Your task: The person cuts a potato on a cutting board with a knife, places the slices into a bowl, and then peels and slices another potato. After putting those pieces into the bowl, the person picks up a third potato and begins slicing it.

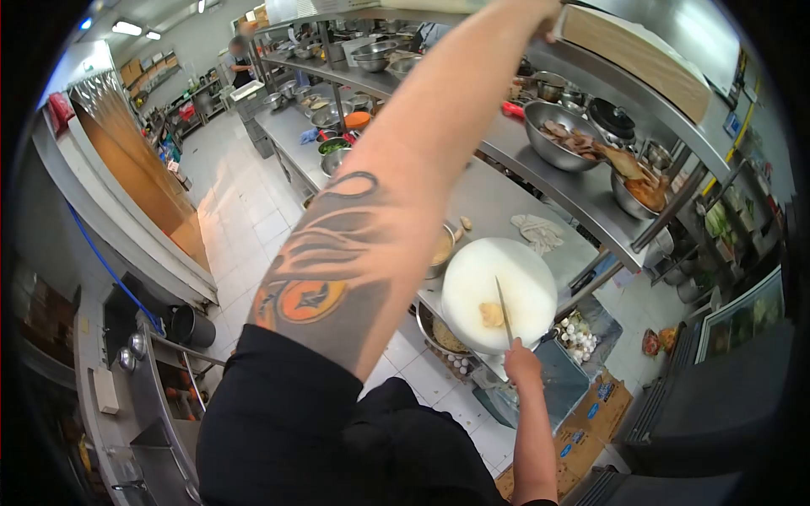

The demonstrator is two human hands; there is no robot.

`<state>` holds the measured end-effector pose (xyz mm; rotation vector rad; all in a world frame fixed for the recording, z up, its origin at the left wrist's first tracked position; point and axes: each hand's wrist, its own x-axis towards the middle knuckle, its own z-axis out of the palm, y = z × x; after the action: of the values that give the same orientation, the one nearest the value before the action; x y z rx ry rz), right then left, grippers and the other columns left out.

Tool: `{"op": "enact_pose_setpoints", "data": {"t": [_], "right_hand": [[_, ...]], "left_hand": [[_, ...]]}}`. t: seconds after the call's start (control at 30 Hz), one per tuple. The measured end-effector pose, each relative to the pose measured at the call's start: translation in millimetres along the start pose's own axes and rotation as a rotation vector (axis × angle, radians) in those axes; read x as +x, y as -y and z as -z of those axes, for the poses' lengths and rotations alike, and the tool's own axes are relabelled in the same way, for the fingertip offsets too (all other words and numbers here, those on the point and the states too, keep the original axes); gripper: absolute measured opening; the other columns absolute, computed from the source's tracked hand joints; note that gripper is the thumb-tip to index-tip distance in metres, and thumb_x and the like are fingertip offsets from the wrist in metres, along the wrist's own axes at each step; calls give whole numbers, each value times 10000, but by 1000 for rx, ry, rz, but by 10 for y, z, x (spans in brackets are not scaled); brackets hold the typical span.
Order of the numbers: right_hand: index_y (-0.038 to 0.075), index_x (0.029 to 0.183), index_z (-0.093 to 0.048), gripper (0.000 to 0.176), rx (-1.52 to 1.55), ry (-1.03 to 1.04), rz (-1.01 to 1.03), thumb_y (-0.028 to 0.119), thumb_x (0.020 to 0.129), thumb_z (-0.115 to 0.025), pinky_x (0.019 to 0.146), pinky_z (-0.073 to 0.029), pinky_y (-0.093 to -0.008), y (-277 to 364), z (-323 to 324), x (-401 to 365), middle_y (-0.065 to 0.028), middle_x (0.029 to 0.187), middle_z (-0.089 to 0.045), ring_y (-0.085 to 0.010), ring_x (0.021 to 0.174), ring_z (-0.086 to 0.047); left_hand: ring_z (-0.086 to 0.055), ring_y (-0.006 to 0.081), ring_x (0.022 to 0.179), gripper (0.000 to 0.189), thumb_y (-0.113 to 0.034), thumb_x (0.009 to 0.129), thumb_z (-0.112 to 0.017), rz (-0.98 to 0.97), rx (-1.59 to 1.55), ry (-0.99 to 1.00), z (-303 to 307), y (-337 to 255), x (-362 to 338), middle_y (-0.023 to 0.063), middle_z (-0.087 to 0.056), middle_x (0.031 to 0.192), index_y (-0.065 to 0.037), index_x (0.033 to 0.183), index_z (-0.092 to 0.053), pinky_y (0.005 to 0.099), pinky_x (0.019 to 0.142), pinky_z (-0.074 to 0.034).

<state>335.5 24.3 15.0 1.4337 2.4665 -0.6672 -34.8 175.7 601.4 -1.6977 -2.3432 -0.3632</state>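
My left arm stretches up across the view. My left hand (547, 18) is at the top edge, beside a long cardboard box (633, 59) on the upper shelf; the forearm and frame edge hide most of its fingers. Lower right, my right hand (523, 368) is closed round the handle of a knife (504, 305). The blade lies over a round white chopping board (472, 274), alongside a small pale yellow heap of food (491, 315) whose kind I cannot make out.
A crumpled white cloth (537, 233) lies behind the board. Steel bowls of sliced meat (569, 142) and browned poultry (645, 190) stand on the shelf. Below right, a bag of white bulbs (578, 337) sits near a grey-green bin (553, 379). Another person (241, 63) stands far back.
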Motion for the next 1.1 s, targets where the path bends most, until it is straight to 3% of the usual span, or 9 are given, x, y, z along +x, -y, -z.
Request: {"op": "enact_pose_setpoints", "data": {"t": [0.1, 0.17, 0.27, 0.33, 0.43, 0.5, 0.77, 1.03, 1.1], "right_hand": [[34, 1249, -559, 303, -4, -5, 38, 278, 1072, -525, 899, -564, -611, -40, -58, -20, -271, 1089, -770, -478, 1041, -740], [23, 1182, -547, 269, 35, -72, 104, 278, 1097, -532, 765, -595, -565, -133, -212, 105, -243, 973, -775, -417, 778, -769], [20, 1186, -556, 269, -4, -201, 191, 264, 1104, -478, 764, -603, -565, -155, -301, 83, -251, 967, -775, -415, 718, -762], [21, 1190, -562, 267, 33, -149, 166, 249, 1102, -454, 773, -604, -565, -89, -220, 59, -252, 959, -775, -414, 733, -765], [24, 1194, -577, 270, 83, -118, 135, 221, 1093, -424, 802, -601, -561, -73, -166, 76, -244, 943, -777, -411, 794, -776], [23, 1191, -578, 282, 56, -119, 146, 234, 1093, -420, 809, -601, -553, -98, -232, 125, -240, 944, -779, -410, 790, -774], [15, 1179, -554, 262, 75, -62, 123, 256, 1091, -497, 793, -603, -544, -125, -196, 114, -225, 919, -778, -394, 721, -767], [16, 1215, -569, 305, 125, -63, 107, 289, 1086, -522, 899, -580, -587, -63, -110, 27, -267, 1036, -780, -475, 1019, -752], [17, 1208, -570, 303, 120, -75, 125, 290, 1085, -525, 890, -582, -586, -106, -183, 92, -265, 1026, -780, -470, 1005, -755]], "left_hand": [[-785, 315, 940, 313, -311, 832, -926, 94, 228, -33, -57, -10, -105, 111, -835, 1065, -97, 1050, -858, 527, 837, -621], [-778, 310, 912, 322, -314, 837, -925, 63, 155, -62, -41, 93, -289, 113, -832, 1044, -109, 1074, -855, 515, 826, -620], [-760, 286, 855, 320, -333, 841, -925, 5, 19, -77, -101, 191, -178, 108, -823, 977, -135, 1083, -856, 499, 796, -610], [-748, 267, 826, 310, -350, 841, -925, -8, -37, -72, -106, 240, -131, 101, -816, 931, -151, 1069, -861, 495, 778, -600], [-778, 232, 943, 264, -242, 863, -855, -135, 208, -39, -16, 97, -191, 73, -815, 1078, -201, 1124, -841, 393, 752, -644], [-754, 205, 814, 219, -182, 869, -855, -92, 175, -12, -8, 78, -288, 77, -808, 1020, -199, 1087, -848, 357, 653, -635], [-754, 222, 790, 209, -205, 858, -886, -75, 48, -117, -60, 116, -394, 76, -813, 1003, -194, 1063, -849, 390, 683, -647], [-746, 213, 801, 228, -219, 864, -893, -100, 55, -87, -75, 207, -316, 52, -811, 999, -179, 1082, -843, 388, 672, -636], [-736, 204, 788, 243, -242, 861, -900, -73, 1, -121, -101, 256, -359, 37, -810, 998, -171, 1086, -841, 384, 651, -619]]}}
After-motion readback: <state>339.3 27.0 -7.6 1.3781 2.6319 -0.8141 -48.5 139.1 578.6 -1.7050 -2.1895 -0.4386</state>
